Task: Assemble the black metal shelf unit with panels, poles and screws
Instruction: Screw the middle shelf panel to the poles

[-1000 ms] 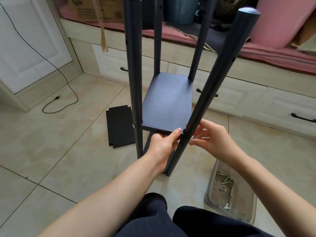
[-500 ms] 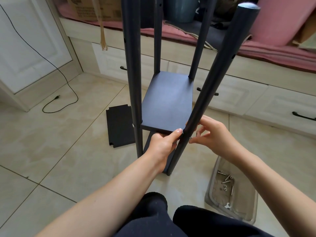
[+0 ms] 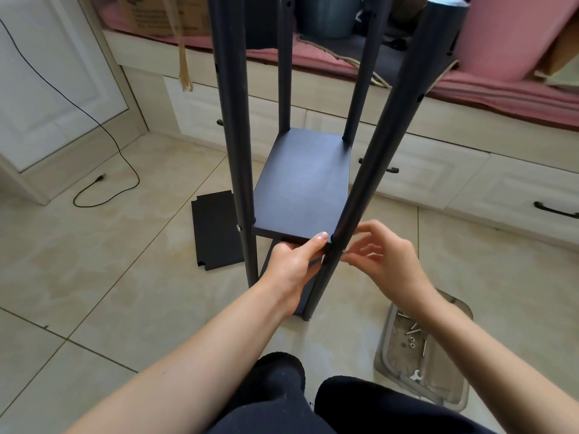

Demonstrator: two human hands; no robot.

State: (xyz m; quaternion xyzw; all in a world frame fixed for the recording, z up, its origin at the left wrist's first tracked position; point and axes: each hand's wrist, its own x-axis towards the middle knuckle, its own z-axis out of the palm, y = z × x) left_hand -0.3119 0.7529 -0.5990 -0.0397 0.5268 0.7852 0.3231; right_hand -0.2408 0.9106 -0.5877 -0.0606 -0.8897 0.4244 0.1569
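We see the scene in soft, even daylight, bright enough that nothing sinks into murk. The tiled floor (image 3: 103,277) carries a pale sheen near its middle, and the shadows on it are faint and soft-edged. The shelf panel (image 3: 302,189) shows a dull bluish glare across its top. Focus is fairly sharp at the centre; the near pole (image 3: 404,98) softens toward the top edge. Wide-angle distortion bows the cabinet front (image 3: 438,170) and splays the poles outward, and the forearms at the bottom corners look stretched

Loose panel (image 3: 216,230) left of shelf (image 3: 302,186)
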